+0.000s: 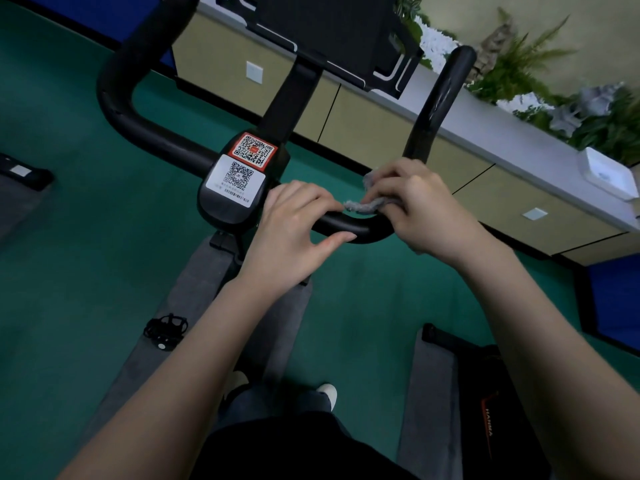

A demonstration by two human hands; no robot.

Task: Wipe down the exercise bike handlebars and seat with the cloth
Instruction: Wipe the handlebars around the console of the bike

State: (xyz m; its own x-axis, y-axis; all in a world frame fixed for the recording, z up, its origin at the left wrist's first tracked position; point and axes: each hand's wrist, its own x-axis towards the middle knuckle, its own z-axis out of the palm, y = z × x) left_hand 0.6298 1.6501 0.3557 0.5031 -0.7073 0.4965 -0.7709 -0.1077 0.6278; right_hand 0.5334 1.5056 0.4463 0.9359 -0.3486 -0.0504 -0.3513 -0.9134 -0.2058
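The black handlebars (162, 140) of the exercise bike curve across the middle of the view, with a centre block bearing two QR stickers (242, 168). My right hand (422, 209) grips a small grey cloth (363, 205) pressed against the bar at its right bend. My left hand (298, 233) curls round the bar just right of the centre block, fingertips touching the cloth's end, thumb under the bar. The seat is not in view.
A black console (332, 36) stands above the handlebars. A beige cabinet with a white top (381, 133) runs behind, with plants (526, 67) and a white tray (609, 174) on it. A pedal (166, 330) and grey mats lie on the green floor below.
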